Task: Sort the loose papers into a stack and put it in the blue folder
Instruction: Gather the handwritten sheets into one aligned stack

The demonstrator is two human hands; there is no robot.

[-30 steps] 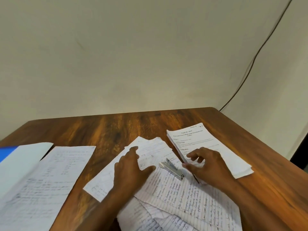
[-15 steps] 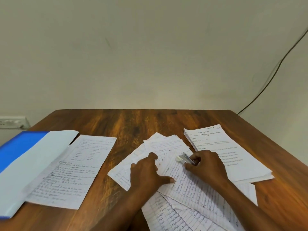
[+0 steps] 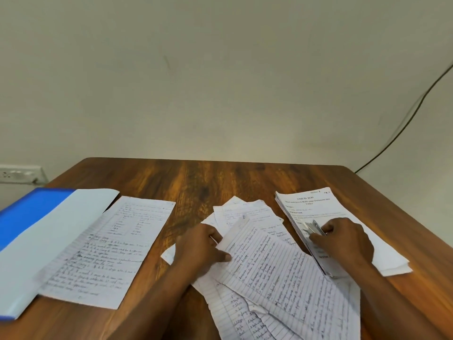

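Observation:
Several loose handwritten lined papers point(image 3: 282, 273) lie fanned across the middle of the wooden table point(image 3: 196, 182). My left hand point(image 3: 201, 249) pinches the left edge of the top lined sheet, thumb on top. My right hand point(image 3: 343, 241) grips a small metal stapler point(image 3: 312, 228) over the printed stack point(image 3: 318, 209) at the right. At the far left lies the blue folder point(image 3: 29, 212), open, its pale inner flap showing. Next to the folder rests a single handwritten sheet point(image 3: 107, 249).
A wall socket strip point(image 3: 19, 174) sits on the wall at the left. A dark cable point(image 3: 404, 123) runs down the wall behind the table's right corner. Bare wood shows along the far side of the table.
My right hand has carried the stapler to the right, off the lined papers and over the printed stack. My left hand now pinches the top sheet's edge. The view shifted left.

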